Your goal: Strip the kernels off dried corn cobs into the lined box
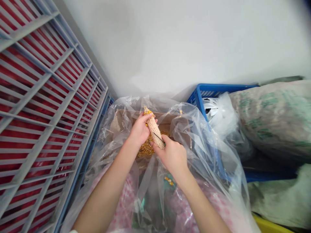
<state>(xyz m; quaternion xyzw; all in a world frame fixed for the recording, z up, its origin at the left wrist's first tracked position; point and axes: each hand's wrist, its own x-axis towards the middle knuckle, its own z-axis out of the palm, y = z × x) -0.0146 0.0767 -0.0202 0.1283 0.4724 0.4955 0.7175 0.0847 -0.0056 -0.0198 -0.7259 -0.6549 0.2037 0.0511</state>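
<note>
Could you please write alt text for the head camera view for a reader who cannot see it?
A person's left hand grips a mostly stripped corn cob while the right hand holds a thin dark tool against it, above loose kernels surrounded by clear plastic sheeting. A gray slatted crate fills the picture's left; a blue crate is at right.

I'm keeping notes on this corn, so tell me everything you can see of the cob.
The cob is long, pale and pitted, mostly bare, with yellow kernels left mainly around its far end. It looks dry and is held at a slant, far end leaning left, above loose grain. The left hand grips its upper part, thumb across it. The right hand is at its near end, with a thin dark tool across the bare surface.
</note>
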